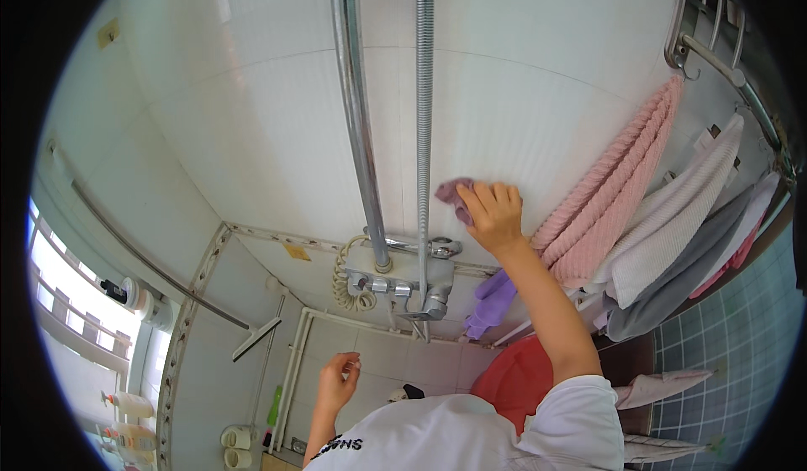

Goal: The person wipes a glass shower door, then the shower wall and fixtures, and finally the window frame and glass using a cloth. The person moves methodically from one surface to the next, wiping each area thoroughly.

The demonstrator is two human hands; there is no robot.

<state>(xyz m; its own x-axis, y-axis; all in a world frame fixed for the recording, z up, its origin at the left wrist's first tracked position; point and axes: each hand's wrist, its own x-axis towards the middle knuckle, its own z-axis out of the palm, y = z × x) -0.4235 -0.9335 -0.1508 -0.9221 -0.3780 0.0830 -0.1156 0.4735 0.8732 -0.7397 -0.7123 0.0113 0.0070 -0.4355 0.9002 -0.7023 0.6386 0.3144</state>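
Observation:
My right hand (498, 214) presses a small mauve cloth (455, 197) against the white wall tiles (523, 118), just right of the shower hose. My left hand (341, 373) hangs low over the floor with its fingers curled and a gap between them and the thumb; nothing shows in it. Between the two hands, on the wall, sits a chrome shower mixer (403, 275). A metal riser pipe (359, 118) and a ribbed shower hose (424, 93) run upward from it. A coiled cream hose (353, 282) hangs at its left side.
Towels, among them a pink one (621, 187), hang from a metal rack (725, 67) at the right. Purple gloves (492, 304) hang below my right arm, above a red basin (504, 376). At the left are a squeegee (257, 338), a window (75, 275) and pump bottles (129, 420).

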